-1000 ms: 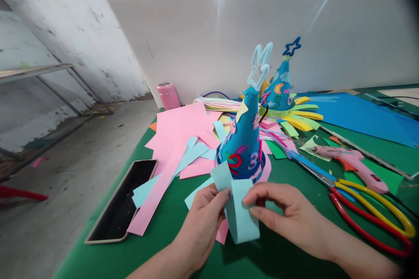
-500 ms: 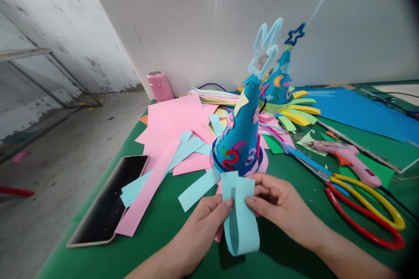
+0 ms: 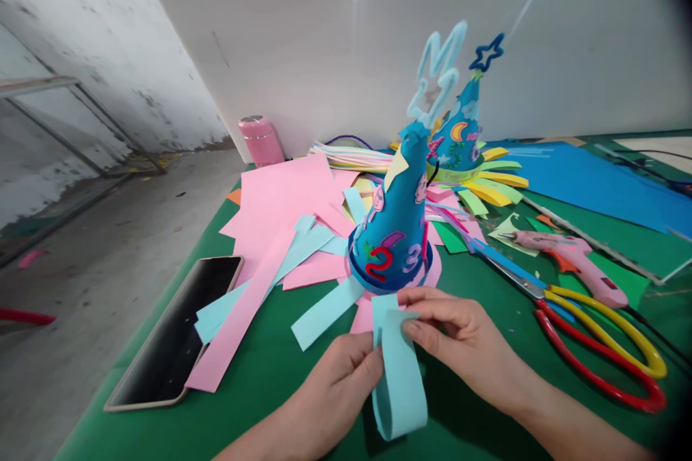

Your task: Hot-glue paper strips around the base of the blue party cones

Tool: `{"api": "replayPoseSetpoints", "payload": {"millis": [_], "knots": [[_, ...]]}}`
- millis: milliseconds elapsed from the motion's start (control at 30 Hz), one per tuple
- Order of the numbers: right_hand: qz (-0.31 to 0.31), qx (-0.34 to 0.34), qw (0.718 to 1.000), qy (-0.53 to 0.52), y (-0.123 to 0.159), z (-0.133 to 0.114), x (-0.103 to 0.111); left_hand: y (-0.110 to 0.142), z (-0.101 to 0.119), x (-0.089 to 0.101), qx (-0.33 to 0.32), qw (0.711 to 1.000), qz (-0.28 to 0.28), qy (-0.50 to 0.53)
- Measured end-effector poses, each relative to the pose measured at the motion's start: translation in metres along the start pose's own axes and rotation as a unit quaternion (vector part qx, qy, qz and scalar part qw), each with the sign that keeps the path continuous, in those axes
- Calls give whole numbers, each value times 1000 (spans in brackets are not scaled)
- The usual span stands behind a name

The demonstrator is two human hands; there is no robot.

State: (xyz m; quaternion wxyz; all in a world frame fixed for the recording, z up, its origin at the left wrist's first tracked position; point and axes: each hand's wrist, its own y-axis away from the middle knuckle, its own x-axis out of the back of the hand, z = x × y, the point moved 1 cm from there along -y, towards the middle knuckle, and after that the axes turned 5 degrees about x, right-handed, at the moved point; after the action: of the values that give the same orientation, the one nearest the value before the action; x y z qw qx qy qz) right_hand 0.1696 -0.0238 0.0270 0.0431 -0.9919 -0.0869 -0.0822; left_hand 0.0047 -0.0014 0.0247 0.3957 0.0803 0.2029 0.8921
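A light blue paper strip (image 3: 406, 389) is bent into a loop, its curve hanging down toward me. My left hand (image 3: 346, 382) pinches one side of the strip between thumb and fingers. At the upper end, my right hand (image 3: 457, 328) is closed on the other side, thumb against the paper. Just beyond my hands stands a blue party hat (image 3: 403, 202) with a red number 2, a purple 3, stickers and a light blue pipe-cleaner shape (image 3: 437, 75) on top. Another light blue strip (image 3: 327, 313) sticks out from the hat's base toward the left.
A phone (image 3: 173, 335) lies at left, partly under a pink paper strip (image 3: 243, 317). Pink sheets (image 3: 286, 194) are behind it, near a pink bottle (image 3: 261, 140). Scissors (image 3: 600, 338) and a pink glue gun (image 3: 578, 256) lie at right. A second decorated hat (image 3: 459, 133) stands farther back.
The two sides of the light blue strip have come closer together at the top, narrowing the loop. My right hand has shifted slightly left; the hat stays in place.
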Motion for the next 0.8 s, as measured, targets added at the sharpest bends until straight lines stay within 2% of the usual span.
{"api": "replayPoseSetpoints", "payload": {"millis": [100, 200, 333, 467, 533, 667, 800], "knots": [[12, -5, 1000, 1, 0, 0, -1, 1, 0, 1, -5, 1000, -2, -3], [23, -1, 999, 30, 0, -2, -2, 1, -2, 3, -19, 999, 25, 20], [14, 42, 995, 91, 1, -4, -4, 0, -2, 2, -59, 996, 44, 47], [18, 67, 991, 116, 3, -2, -7, -2, -3, 0, -49, 996, 72, 16], [33, 39, 995, 86, 4, 0, -8, -3, -4, -1, -34, 997, 71, 20], [47, -34, 996, -67, 4, 5, -10, -1, -7, -1, -8, 998, 44, 44], [40, -52, 989, -136, 4, 6, -12, -1, -8, -1, -7, 999, 34, 40]]}}
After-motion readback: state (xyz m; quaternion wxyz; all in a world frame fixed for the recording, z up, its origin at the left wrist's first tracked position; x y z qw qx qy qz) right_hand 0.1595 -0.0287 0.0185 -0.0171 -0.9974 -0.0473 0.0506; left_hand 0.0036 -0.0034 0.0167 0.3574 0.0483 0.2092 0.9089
